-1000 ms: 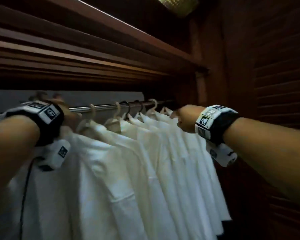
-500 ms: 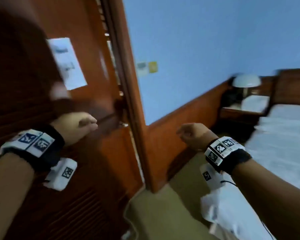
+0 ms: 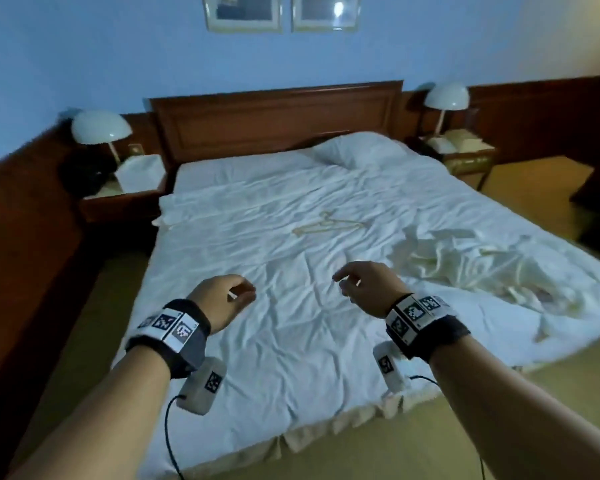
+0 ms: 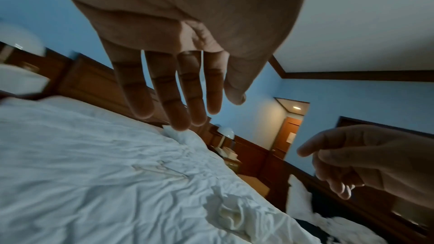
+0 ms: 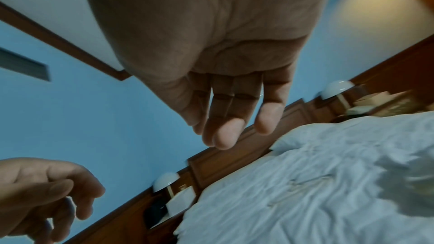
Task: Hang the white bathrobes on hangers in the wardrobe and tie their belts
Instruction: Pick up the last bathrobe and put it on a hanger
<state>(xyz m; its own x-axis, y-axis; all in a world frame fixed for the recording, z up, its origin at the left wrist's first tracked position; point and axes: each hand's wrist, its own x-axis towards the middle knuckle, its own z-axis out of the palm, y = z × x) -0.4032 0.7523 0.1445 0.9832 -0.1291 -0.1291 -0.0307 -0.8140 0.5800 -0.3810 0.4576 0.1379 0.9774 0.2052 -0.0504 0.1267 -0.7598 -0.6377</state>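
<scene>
While both arms reach out over the bed (image 3: 291,341), left hand (image 3: 222,299) and right hand (image 3: 368,285) hang above the sheet, fingers loose, holding nothing. Hangers (image 3: 326,226) lie flat on the sheet beyond both hands, well apart from them. Crumpled white bathrobe (image 3: 465,265) lies heaped just right of the right hand, untouched

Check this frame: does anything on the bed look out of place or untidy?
Yes. A bare hanger lies loose mid-bed, and a white bathrobe sits crumpled near the right side, unhung. Both hands are empty: left hand, right hand.
</scene>
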